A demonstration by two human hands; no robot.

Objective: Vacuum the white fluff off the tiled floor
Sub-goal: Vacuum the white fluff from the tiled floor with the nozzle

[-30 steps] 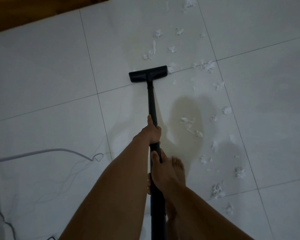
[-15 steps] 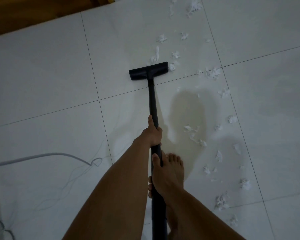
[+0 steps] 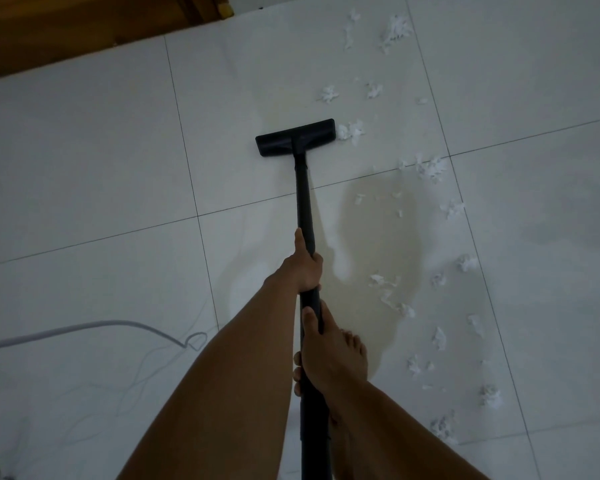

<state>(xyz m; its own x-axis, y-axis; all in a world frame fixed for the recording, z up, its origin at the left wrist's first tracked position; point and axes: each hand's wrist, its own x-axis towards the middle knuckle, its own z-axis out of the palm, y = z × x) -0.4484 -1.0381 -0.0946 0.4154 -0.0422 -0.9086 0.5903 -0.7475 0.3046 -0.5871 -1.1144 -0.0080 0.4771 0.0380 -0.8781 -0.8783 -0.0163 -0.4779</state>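
A black vacuum wand (image 3: pixel 305 209) runs away from me to a flat black floor head (image 3: pixel 296 137) lying on the white tiled floor (image 3: pixel 84 174). My left hand (image 3: pixel 303 265) grips the wand higher up, thumb along the tube. My right hand (image 3: pixel 321 351) grips it lower, nearer me. White fluff (image 3: pixel 352 130) touches the head's right end. More tufts (image 3: pixel 432 168) trail down the right side to clumps (image 3: pixel 489 396) near me, and others (image 3: pixel 395 29) lie far ahead.
A white cable (image 3: pixel 94 325) curls across the floor at the left. A brown wooden edge (image 3: pixel 66 32) borders the tiles at the top left. My bare foot (image 3: pixel 355 351) stands just right of the wand.
The floor head has pushed forward past the tile joint. The strip of fluff that lay in front of it is gone from view. Both hands keep their grip.
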